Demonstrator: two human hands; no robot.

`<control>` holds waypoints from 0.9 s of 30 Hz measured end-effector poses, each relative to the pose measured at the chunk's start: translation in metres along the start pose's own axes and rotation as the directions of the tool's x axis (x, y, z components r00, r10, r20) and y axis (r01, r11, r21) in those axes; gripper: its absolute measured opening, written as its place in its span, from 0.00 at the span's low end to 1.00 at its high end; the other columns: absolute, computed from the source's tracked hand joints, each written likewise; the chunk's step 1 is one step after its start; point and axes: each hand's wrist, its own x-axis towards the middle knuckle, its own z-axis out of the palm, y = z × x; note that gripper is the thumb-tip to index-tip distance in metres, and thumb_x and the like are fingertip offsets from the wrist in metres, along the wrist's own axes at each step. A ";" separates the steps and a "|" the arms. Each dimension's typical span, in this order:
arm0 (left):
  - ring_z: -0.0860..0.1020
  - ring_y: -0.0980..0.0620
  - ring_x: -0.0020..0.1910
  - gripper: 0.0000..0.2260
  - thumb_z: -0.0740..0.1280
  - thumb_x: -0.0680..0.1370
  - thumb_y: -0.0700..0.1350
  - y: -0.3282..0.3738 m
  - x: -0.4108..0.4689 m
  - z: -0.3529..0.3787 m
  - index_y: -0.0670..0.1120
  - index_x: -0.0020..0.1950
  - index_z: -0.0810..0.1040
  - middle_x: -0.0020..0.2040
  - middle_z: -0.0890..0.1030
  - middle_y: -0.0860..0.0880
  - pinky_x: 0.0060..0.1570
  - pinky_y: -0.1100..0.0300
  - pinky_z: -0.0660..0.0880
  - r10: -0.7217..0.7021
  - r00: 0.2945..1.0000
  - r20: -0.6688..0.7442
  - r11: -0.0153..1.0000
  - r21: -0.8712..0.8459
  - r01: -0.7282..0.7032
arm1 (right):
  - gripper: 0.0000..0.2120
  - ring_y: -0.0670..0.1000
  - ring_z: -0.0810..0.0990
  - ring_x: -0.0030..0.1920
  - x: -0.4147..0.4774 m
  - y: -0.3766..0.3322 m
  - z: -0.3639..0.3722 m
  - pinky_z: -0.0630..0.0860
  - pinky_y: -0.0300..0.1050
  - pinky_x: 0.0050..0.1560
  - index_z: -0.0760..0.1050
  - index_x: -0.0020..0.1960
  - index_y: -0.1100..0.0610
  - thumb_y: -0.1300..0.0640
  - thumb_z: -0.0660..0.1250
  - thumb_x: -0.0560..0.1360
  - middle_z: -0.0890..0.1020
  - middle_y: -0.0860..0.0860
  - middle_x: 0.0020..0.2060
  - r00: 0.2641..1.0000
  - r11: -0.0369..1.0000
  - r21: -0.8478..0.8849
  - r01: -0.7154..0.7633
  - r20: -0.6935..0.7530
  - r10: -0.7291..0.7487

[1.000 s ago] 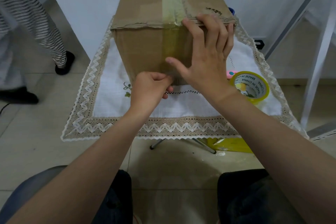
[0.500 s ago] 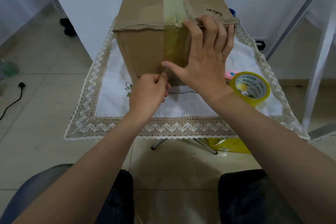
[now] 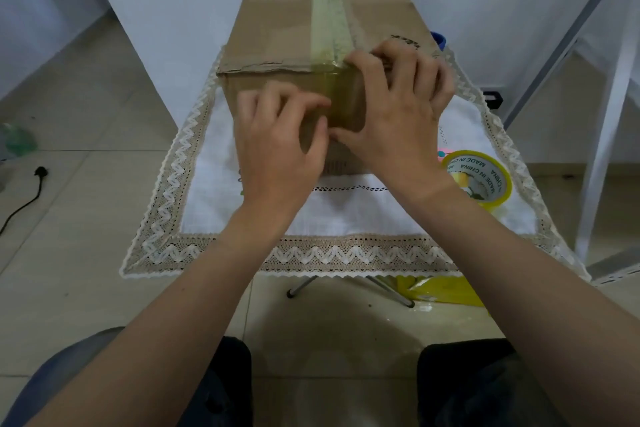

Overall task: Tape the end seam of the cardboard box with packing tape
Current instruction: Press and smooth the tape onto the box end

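One box [image 3: 277, 42] on worktop [image 3: 346, 211]; two hands, left [image 3: 277, 146] and right [image 3: 398, 121], spread flat on taped end (holding nothing); one tape roll [image 3: 479, 180] beside.

One cardboard box [image 3: 294, 17] stands on the desk [image 3: 346, 215], at 12 o'clock from the person. One strip of packing tape [image 3: 330, 24] runs along its top seam and down over the near end. Two hands [image 3: 280, 146] are in view, the left at the middle and the right hand [image 3: 398, 114] toward 1 o'clock. One roll of yellow tape [image 3: 479, 177] lies at 3 o'clock. One lace-edged cloth [image 3: 166, 204] covers the desk. One black plug [image 3: 40, 172] with its cord lies on the floor at 9 o'clock. One yellow bag [image 3: 440, 289] lies under the desk. Two metal desk legs [image 3: 301, 286] show below the cloth.
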 end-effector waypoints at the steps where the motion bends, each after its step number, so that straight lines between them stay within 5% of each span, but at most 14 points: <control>1: 0.73 0.44 0.62 0.10 0.70 0.77 0.49 0.002 0.008 -0.001 0.52 0.58 0.83 0.59 0.80 0.53 0.59 0.50 0.69 0.017 0.999 -0.047 0.997 0.073 -0.014 | 0.34 0.59 0.68 0.65 0.004 0.000 -0.004 0.59 0.62 0.74 0.74 0.66 0.45 0.31 0.72 0.65 0.75 0.53 0.64 1.000 1.000 0.018 -0.005 -0.006 0.005; 4: 0.67 0.50 0.74 0.15 0.66 0.79 0.56 0.001 0.030 -0.004 0.58 0.65 0.79 0.69 0.76 0.59 0.72 0.43 0.59 0.004 1.000 -0.026 0.978 0.210 0.002 | 0.23 0.60 0.74 0.58 0.016 -0.002 -0.012 0.64 0.58 0.69 0.80 0.58 0.45 0.32 0.69 0.72 0.78 0.52 0.55 0.997 0.995 0.092 -0.042 -0.055 0.047; 8: 0.73 0.56 0.68 0.14 0.62 0.80 0.62 -0.007 0.050 -0.005 0.61 0.59 0.82 0.60 0.81 0.62 0.77 0.37 0.46 -0.080 0.995 0.060 0.990 0.121 0.073 | 0.17 0.57 0.73 0.55 0.029 -0.004 -0.012 0.70 0.51 0.56 0.83 0.52 0.44 0.33 0.69 0.73 0.77 0.50 0.50 0.989 0.965 0.227 -0.134 -0.036 0.146; 18: 0.78 0.55 0.60 0.11 0.68 0.77 0.61 -0.014 0.059 -0.003 0.59 0.53 0.85 0.54 0.84 0.59 0.67 0.47 0.60 -0.050 0.998 0.029 0.999 -0.007 0.050 | 0.11 0.53 0.70 0.58 0.042 0.006 -0.019 0.65 0.47 0.59 0.85 0.49 0.43 0.38 0.73 0.73 0.71 0.42 0.48 0.981 0.926 0.331 -0.182 0.120 0.150; 27: 0.78 0.55 0.60 0.14 0.73 0.71 0.62 -0.011 0.059 -0.005 0.59 0.54 0.85 0.54 0.84 0.59 0.66 0.46 0.61 -0.048 0.998 0.051 0.999 0.020 0.047 | 0.18 0.53 0.71 0.56 0.049 -0.003 -0.025 0.68 0.49 0.56 0.82 0.43 0.45 0.31 0.74 0.67 0.72 0.44 0.45 0.976 0.945 0.253 -0.206 0.126 0.179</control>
